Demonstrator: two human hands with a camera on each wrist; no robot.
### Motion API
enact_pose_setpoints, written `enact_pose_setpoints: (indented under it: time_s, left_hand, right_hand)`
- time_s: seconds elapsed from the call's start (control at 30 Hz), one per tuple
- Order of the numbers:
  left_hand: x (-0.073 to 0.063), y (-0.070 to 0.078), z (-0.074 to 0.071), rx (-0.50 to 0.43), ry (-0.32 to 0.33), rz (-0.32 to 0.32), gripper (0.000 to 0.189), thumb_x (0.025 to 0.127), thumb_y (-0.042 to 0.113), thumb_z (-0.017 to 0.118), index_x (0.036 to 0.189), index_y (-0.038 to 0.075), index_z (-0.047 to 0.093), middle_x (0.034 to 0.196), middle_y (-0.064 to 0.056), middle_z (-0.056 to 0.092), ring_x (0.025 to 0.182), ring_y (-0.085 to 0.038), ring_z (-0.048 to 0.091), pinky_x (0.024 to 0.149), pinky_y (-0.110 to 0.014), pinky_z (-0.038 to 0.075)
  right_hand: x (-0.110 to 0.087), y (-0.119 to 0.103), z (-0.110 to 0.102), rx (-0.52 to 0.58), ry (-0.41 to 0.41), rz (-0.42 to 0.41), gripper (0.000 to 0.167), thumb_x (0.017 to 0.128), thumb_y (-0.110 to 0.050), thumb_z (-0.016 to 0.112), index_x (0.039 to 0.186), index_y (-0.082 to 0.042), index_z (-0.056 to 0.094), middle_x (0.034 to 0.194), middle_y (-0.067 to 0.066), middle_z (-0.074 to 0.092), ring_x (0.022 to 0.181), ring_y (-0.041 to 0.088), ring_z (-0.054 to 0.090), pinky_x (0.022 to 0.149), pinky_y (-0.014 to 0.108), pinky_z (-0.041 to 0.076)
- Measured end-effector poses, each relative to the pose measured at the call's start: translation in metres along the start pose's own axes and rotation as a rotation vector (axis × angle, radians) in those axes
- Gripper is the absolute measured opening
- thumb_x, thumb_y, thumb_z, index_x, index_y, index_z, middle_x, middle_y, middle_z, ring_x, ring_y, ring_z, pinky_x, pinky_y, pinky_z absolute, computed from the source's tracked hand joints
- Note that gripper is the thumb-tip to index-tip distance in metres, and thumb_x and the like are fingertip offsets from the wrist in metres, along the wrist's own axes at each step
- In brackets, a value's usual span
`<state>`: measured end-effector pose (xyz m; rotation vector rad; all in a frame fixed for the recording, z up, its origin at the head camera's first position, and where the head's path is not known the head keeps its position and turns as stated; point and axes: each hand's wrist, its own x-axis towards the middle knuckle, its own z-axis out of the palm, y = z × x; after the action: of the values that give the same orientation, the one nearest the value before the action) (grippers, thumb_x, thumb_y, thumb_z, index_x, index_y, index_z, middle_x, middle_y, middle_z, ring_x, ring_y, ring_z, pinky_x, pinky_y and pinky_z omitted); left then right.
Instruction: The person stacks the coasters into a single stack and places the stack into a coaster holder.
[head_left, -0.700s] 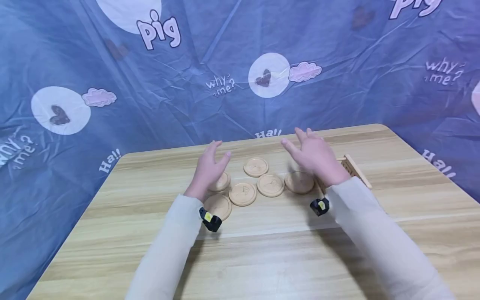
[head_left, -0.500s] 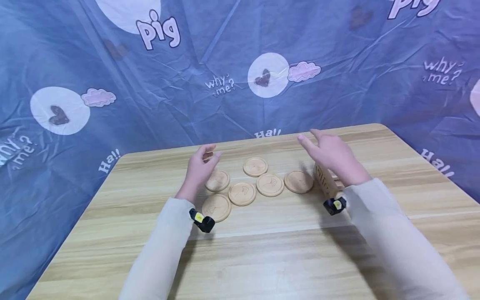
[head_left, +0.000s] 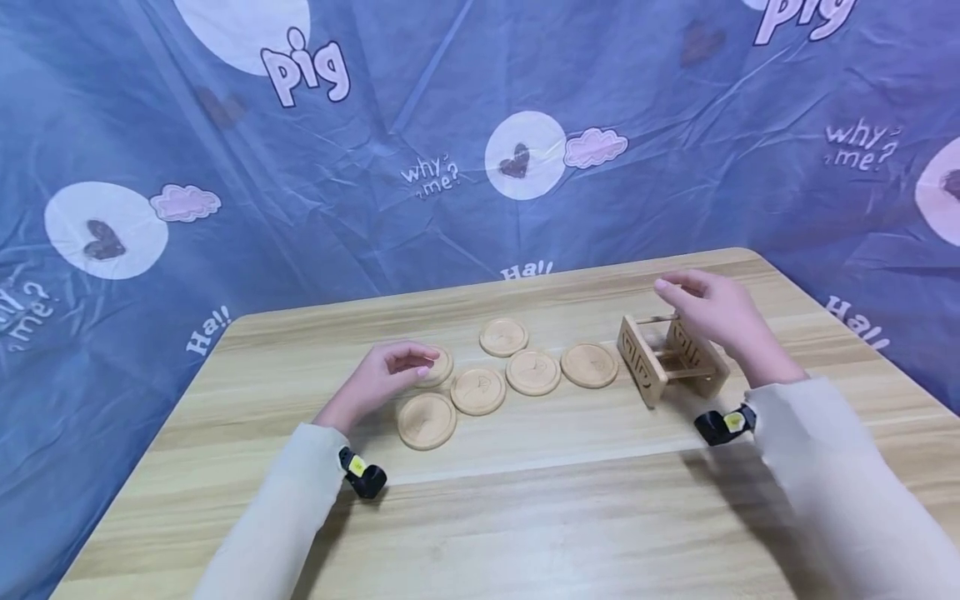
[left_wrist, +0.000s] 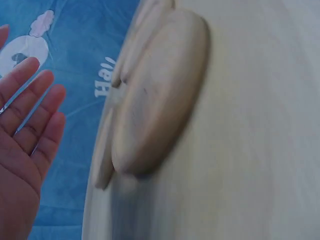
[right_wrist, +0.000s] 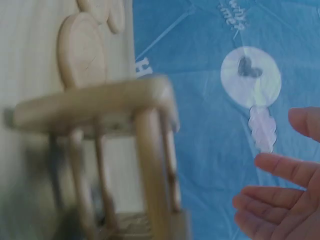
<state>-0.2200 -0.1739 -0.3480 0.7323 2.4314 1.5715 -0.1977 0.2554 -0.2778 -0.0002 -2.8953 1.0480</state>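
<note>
Several round wooden coasters with carved faces lie flat in a loose cluster, among them a near-left coaster (head_left: 427,422) and a back coaster (head_left: 503,337). My left hand (head_left: 378,379) hovers at the cluster's left side, holding nothing, and overlaps one coaster (head_left: 442,368) in the head view. Its fingers are loosely extended in the left wrist view, beside a large coaster (left_wrist: 155,105). Right of the cluster stands a wooden coaster holder (head_left: 640,364) with cut-out side panels joined by rods. My right hand (head_left: 727,321), also holding nothing, hangs over the holder's right panel and partly hides it.
The wooden table (head_left: 525,517) has a rounded far corner at the right. Behind it hangs a blue printed cloth (head_left: 420,100). Small black cameras sit at both wrists, including the left wrist camera (head_left: 363,477).
My left hand has drawn left and nearer to me, off the coasters. My right hand has moved right, uncovering most of the holder. The coasters stay in place.
</note>
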Motion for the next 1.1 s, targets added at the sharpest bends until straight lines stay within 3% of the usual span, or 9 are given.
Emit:
enact_pose_setpoints:
  time_s: [0.13,0.23,0.5,0.57,0.63,0.73,0.8,0.97,1.1]
  left_hand:
    - [-0.006,-0.003,-0.003,0.055,-0.046,0.034,0.033,0.085,0.006,0.063,0.115,-0.005,0.058,0.118,-0.024,0.058,0.107,-0.035,0.056,0.094,-0.039,0.047]
    - [-0.011,-0.004,-0.004,0.047,-0.109,0.043,0.036,0.083,0.005,0.065,0.117,-0.006,0.057,0.118,-0.025,0.057,0.109,-0.039,0.054,0.097,-0.047,0.043]
    - [-0.02,-0.01,-0.003,0.037,-0.217,0.048,0.043,0.078,0.005,0.071,0.116,-0.007,0.057,0.121,-0.023,0.057,0.113,-0.036,0.053,0.101,-0.049,0.039]
    - [-0.02,-0.012,-0.001,0.035,-0.229,0.04,0.046,0.077,0.006,0.072,0.118,-0.006,0.056,0.121,-0.022,0.058,0.113,-0.036,0.053,0.101,-0.049,0.039]
    - [-0.021,-0.013,0.0,0.032,-0.233,0.028,0.05,0.076,0.007,0.074,0.121,-0.004,0.055,0.122,-0.021,0.057,0.114,-0.036,0.052,0.102,-0.049,0.038]
    - [-0.022,-0.015,0.0,0.06,-0.234,0.022,0.052,0.075,0.009,0.075,0.122,-0.001,0.056,0.126,-0.018,0.056,0.118,-0.034,0.049,0.105,-0.047,0.035]
    - [-0.023,-0.016,0.0,0.083,-0.232,0.029,0.052,0.074,0.01,0.075,0.121,0.0,0.057,0.127,-0.016,0.056,0.12,-0.032,0.048,0.106,-0.042,0.034]
    - [-0.024,-0.019,0.001,0.096,-0.238,0.042,0.049,0.072,0.011,0.076,0.118,0.002,0.06,0.13,-0.016,0.054,0.123,-0.027,0.047,0.105,-0.023,0.033]
    - [-0.023,-0.021,0.003,0.114,-0.249,0.034,0.049,0.07,0.012,0.077,0.116,0.004,0.062,0.132,-0.014,0.052,0.126,-0.026,0.043,0.108,-0.025,0.029]
  right_hand:
    - [-0.004,0.014,-0.002,0.069,0.001,0.041,0.077,0.09,-0.061,0.035,0.136,0.0,0.041,0.137,0.03,0.04,0.125,0.048,0.034,0.099,0.062,0.03]
    - [-0.006,0.023,-0.003,0.126,-0.003,0.075,0.077,0.091,-0.06,0.036,0.136,0.003,0.041,0.139,0.029,0.037,0.127,0.049,0.031,0.101,0.063,0.027]
    - [-0.009,0.046,0.002,0.244,0.001,0.128,0.075,0.091,-0.056,0.043,0.135,0.004,0.041,0.142,0.028,0.033,0.13,0.05,0.025,0.102,0.065,0.023]
    - [-0.008,0.053,0.005,0.278,0.01,0.123,0.071,0.09,-0.054,0.046,0.134,0.002,0.044,0.133,0.009,0.053,0.125,0.035,0.041,0.104,0.06,0.026]
    - [-0.008,0.059,0.009,0.341,0.018,0.109,0.055,0.091,-0.05,0.049,0.13,-0.011,0.053,0.113,-0.012,0.064,0.111,0.014,0.054,0.102,0.041,0.038]
    - [-0.008,0.066,0.014,0.441,0.009,0.101,0.024,0.091,-0.044,0.053,0.111,-0.034,0.062,0.085,-0.037,0.056,0.083,-0.009,0.053,0.081,0.02,0.048]
    - [-0.008,0.069,0.017,0.493,0.001,0.099,0.014,0.091,-0.04,0.054,0.103,-0.041,0.061,0.084,-0.037,0.057,0.079,-0.009,0.055,0.069,0.012,0.047]
    - [-0.008,0.076,0.023,0.534,-0.006,0.11,0.028,0.092,-0.037,0.054,0.119,-0.033,0.059,0.089,-0.04,0.056,0.082,-0.01,0.053,0.07,0.011,0.047]
    - [-0.009,0.079,0.027,0.569,0.02,0.093,0.025,0.095,-0.029,0.051,0.118,-0.029,0.061,0.09,-0.042,0.055,0.083,-0.014,0.051,0.071,0.007,0.045]
